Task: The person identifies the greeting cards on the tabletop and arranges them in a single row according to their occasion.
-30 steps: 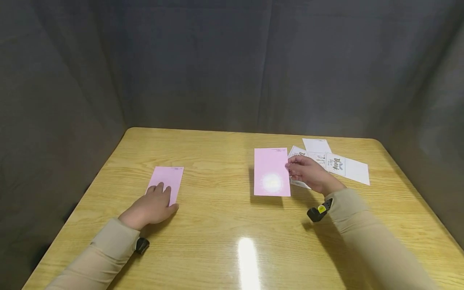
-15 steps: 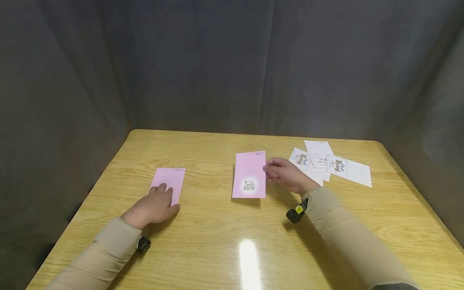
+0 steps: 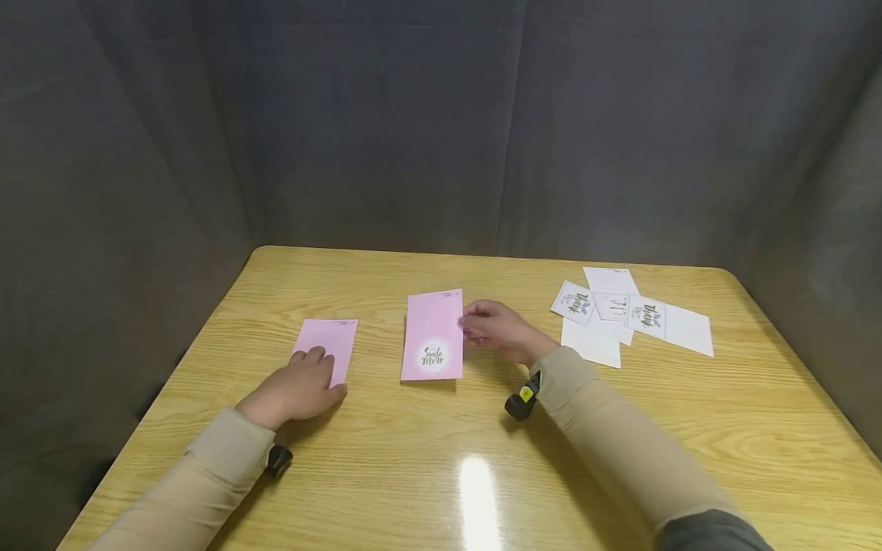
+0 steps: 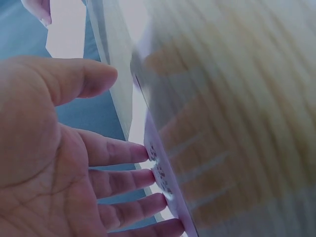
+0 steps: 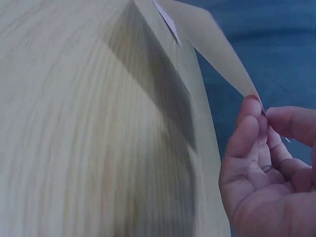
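Note:
My right hand (image 3: 499, 329) pinches the right edge of a pink card (image 3: 432, 325) printed "Smile More" in a white circle. In the right wrist view the card (image 5: 215, 44) is raised over the table, its shadow falling below, with thumb and fingertips on its edge. On the left, another pink card (image 3: 329, 334) lies flat. My left hand (image 3: 296, 386) rests on that card with extended fingers, covering its lower part. The left wrist view has the fingertips (image 4: 140, 152) touching the card's printed area, the thumb apart from it.
Several white cards, some printed "Thank You", lie overlapping at the right rear, among them one white card (image 3: 678, 325) pointing right. The wooden table (image 3: 386, 474) ends at a dark grey curtain (image 3: 372, 130) behind and at both sides.
My right hand has carried the raised pink card leftward, away from the white cards and closer to the other pink card. My left hand has stayed on its card.

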### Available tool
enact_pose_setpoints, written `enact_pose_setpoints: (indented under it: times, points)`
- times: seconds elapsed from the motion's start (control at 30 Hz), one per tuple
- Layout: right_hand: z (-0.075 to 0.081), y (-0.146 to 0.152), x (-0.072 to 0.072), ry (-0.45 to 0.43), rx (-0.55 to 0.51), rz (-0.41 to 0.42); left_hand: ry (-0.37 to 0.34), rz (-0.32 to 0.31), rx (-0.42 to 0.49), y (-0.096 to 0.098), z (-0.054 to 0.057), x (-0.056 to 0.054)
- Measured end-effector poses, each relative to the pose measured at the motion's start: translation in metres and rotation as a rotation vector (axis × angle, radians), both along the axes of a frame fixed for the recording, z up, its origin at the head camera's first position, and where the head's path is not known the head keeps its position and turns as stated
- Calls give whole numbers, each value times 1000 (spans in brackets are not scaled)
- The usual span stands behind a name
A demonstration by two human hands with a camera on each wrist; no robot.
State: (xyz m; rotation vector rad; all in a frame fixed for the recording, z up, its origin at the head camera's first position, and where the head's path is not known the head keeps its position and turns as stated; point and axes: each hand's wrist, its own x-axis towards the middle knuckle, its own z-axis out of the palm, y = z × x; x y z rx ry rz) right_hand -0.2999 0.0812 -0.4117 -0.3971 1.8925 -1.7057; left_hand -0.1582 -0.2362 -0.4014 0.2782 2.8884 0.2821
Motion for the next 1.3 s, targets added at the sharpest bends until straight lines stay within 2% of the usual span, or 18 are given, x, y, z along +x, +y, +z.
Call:
enact_pose_setpoints:
  times: [0.47, 1.0, 1.3]
  points:
    - [-13, -45, 6, -54, 77, -29, 10, -6, -8, -1, 1, -3]
    - [-14, -74, 16, 89, 279, -12, 7, -4, -5, -3, 2, -7]
    - [-16, -83, 18, 89, 319, -16, 1, -2, 7, -3, 5, -7]
